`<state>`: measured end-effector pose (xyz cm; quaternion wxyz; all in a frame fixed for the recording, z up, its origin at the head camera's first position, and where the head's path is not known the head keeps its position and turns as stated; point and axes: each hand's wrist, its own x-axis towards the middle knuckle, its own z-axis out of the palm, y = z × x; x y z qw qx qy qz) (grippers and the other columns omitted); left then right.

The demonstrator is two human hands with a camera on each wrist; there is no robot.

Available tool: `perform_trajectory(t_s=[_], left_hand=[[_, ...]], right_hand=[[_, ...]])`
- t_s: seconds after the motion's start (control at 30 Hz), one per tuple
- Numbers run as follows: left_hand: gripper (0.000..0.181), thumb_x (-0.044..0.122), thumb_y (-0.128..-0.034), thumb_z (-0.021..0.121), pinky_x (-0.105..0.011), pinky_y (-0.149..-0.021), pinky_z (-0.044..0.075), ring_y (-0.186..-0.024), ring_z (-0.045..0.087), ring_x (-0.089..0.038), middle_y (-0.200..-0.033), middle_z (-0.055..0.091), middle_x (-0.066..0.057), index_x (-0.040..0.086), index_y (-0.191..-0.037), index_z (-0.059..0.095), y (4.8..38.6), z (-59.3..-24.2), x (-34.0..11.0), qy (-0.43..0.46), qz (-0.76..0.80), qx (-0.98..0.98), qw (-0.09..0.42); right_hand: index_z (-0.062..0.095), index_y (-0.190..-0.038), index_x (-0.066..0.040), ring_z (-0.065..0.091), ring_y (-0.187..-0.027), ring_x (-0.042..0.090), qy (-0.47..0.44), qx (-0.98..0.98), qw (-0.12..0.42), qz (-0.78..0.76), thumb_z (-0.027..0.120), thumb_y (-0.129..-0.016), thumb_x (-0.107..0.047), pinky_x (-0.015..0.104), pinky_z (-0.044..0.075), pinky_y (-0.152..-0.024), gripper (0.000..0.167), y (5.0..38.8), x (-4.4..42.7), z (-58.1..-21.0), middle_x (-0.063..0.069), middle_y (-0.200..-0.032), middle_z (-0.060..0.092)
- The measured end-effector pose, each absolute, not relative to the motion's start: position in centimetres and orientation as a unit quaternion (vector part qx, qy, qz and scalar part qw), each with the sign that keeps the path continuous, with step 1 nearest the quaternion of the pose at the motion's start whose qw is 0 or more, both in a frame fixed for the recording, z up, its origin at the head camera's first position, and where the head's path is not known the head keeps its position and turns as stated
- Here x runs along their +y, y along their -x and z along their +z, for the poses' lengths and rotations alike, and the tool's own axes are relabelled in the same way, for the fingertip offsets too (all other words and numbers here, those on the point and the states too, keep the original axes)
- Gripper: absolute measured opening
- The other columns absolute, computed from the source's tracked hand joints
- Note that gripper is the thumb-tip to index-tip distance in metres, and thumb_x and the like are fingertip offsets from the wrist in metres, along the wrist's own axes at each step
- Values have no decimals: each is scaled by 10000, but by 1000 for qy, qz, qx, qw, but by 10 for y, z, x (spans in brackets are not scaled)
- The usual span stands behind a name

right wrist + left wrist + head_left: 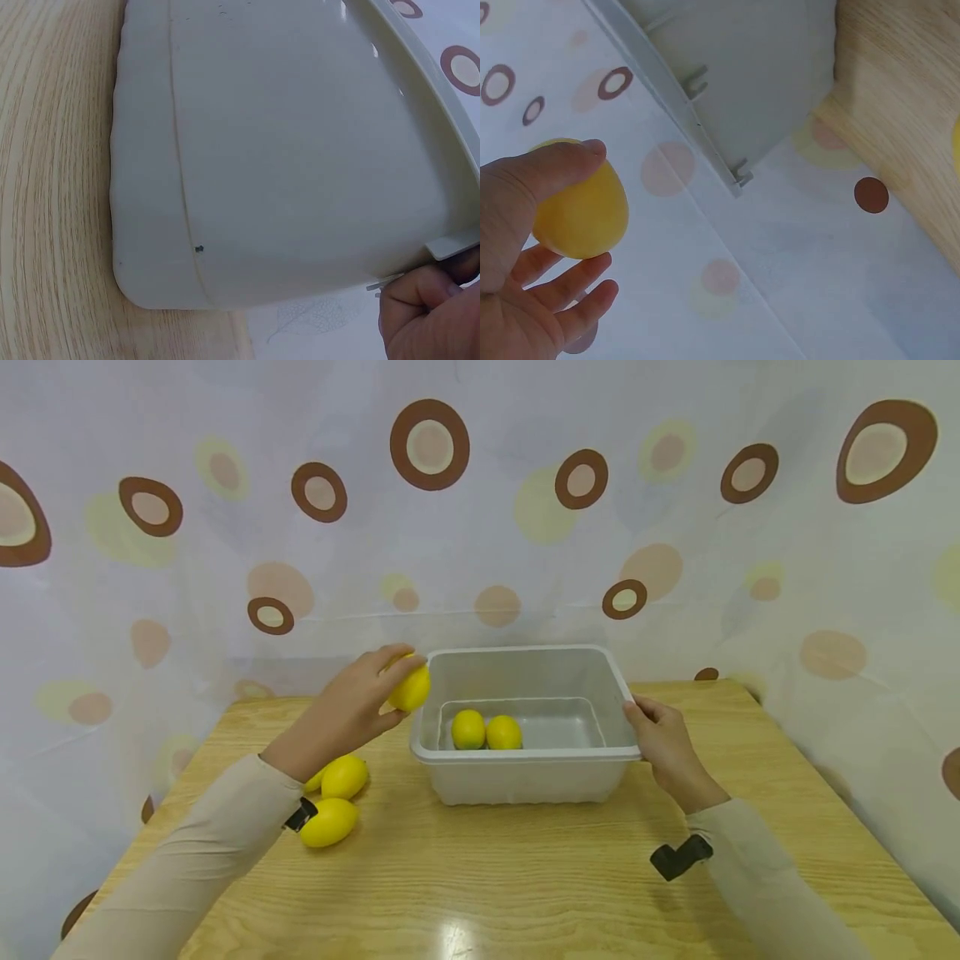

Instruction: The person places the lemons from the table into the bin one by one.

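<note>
My left hand (348,706) grips a lemon (410,685) between thumb and fingers, level with the left rim of a white plastic bin (525,777). In the left wrist view, the thumb lies across the lemon (585,210) and the fingertips are under it. Two lemons (468,729) sit side by side on the bin's floor, at the left. My right hand (663,743) holds the bin's right rim, thumb on top; the right wrist view has its fingers curled beneath the rim, partly cut off by the frame.
More lemons (328,823) lie on the wooden table (480,877) left of the bin, partly hidden by my left wrist. Behind the table hangs a pale cloth (480,543) with brown ring patterns. Dark straps (681,857) are on both sleeves.
</note>
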<state>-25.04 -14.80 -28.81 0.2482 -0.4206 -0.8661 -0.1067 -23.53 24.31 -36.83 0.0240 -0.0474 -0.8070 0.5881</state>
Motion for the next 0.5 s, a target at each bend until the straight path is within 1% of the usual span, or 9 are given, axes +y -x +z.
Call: perform_trajectory(t_s=[0.17, 0.3, 0.4, 0.5], left_hand=[[650, 36, -748, 803, -462, -962, 471, -1126, 539, -349, -1334, 498, -170, 61, -1320, 496, 257, -278, -135, 420, -123, -864, 251], [641, 34, -755, 795, -418, -920, 503, -1128, 539, -342, -1335, 501, -164, 59, -1322, 497, 262, -270, -125, 423, -129, -861, 249], [649, 52, -762, 795, -408, -946, 489, -1145, 531, -335, -1341, 495, -162, 55, -1332, 485, 265, -264, -117, 430, -126, -859, 248], [647, 62, -767, 793, -425, -1004, 446, -1163, 524, -333, -1338, 497, -169, 44, -1336, 485, 269, -259, -109, 439, -124, -854, 251]], right_hand=[[309, -1474, 16, 493, -1178, 364, 55, -811, 27, 582, 346, -1037, -343, 182, 525, -717, 567, 235, 243, -367, 266, -1383, 431], [304, -1476, 15, 489, -1185, 364, 56, -812, 24, 580, 345, -1038, -337, 183, 525, -720, 564, 235, 242, -367, 265, -1391, 426], [311, -1472, 20, 503, -1160, 350, 57, -815, 27, 577, 342, -1037, -336, 179, 524, -709, 562, 235, 242, -368, 266, -1380, 435], [317, -1468, 24, 515, -1138, 339, 53, -814, 29, 577, 340, -1038, -332, 178, 526, -704, 559, 235, 242, -368, 268, -1369, 442]])
